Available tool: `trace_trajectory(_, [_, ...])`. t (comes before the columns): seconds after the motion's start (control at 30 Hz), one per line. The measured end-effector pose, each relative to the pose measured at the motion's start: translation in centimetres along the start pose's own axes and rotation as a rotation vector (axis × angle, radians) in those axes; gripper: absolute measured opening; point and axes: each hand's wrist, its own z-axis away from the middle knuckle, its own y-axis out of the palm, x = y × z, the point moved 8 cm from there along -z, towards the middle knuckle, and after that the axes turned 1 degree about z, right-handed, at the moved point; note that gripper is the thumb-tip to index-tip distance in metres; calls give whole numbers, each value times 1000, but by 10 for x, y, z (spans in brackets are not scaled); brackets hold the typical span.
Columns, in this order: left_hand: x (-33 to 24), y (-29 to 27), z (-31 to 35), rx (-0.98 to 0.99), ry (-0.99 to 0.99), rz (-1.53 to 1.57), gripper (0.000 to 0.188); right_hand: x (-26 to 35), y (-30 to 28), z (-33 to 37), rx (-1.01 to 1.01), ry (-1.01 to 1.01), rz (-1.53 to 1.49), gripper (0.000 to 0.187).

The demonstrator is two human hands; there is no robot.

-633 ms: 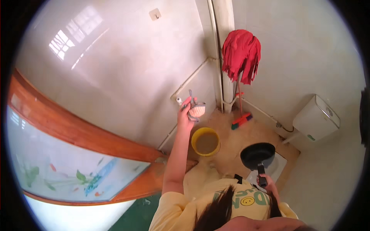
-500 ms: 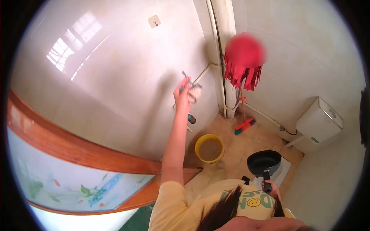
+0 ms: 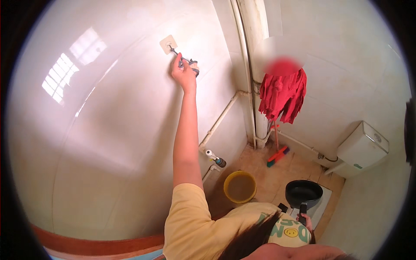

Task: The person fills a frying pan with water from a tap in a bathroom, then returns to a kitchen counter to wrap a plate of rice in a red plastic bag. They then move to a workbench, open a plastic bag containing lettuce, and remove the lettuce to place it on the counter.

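Note:
My left hand is raised high against the tiled wall, fingers closed on a small dark-and-beige thing with a thin dark end; its exact kind is hard to make out. The dark end reaches up to an adhesive wall hook on a square beige base. Whether it hangs on the hook or only touches it, I cannot tell. Low on the right, my right hand grips the handle of a black frying pan, held level above a white floor fixture.
A yellow bucket of murky water stands on the floor below a wall tap. Red mop strips hang in the corner by the pipes, above a broom. A white cistern is on the right wall.
My left hand has moved up and slightly left, bringing the small thing to the wall hook. The view has shifted, so the wooden-framed panel has mostly left it. My right hand keeps the pan.

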Motion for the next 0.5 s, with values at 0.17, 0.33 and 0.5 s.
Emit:
trace_trajectory(0.17, [-55, 12, 2, 17, 436, -752, 21, 2, 10, -12, -16, 3, 70, 38])
trace_trajectory(0.33, [-51, 21, -7, 84, 510, -1074, 6, 1, 22, -20, -8, 42, 10, 37])
trace_trajectory(0.5, [-46, 27, -7, 134, 511, -1147, 2, -3, 14, -29, -26, 86, 3, 31])
